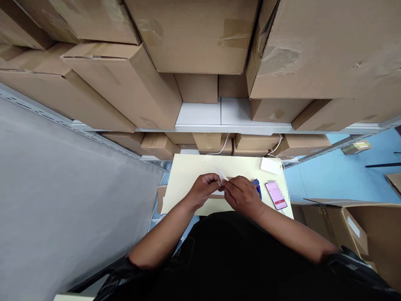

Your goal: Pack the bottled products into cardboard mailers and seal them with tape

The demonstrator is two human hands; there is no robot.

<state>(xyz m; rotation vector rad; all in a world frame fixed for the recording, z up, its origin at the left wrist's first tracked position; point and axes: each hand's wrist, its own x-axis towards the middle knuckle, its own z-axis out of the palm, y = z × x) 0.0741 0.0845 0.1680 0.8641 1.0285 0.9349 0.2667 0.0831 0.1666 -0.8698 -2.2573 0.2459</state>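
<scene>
A thin white slip (221, 173), like paper or a label, stands up between my two hands over the pale yellow table (184, 171). My left hand (203, 191) pinches its lower edge from the left. From the right, my right hand (244, 196) is closed on the same slip, fingertips almost touching the left ones. Beneath the hands lies a flat brown cardboard piece or small box (215, 196) with a white patch, mostly covered by them. A blue and red object (257, 189), whose kind I cannot make out, sits just beyond my right hand.
On the table's right side lie a phone (276, 195) with a lit pink screen and a white box (270, 166). Shelves (200, 127) full of cardboard boxes rise behind the table. A grey wall (62, 188) bounds the left; an open carton (351, 221) stands at right.
</scene>
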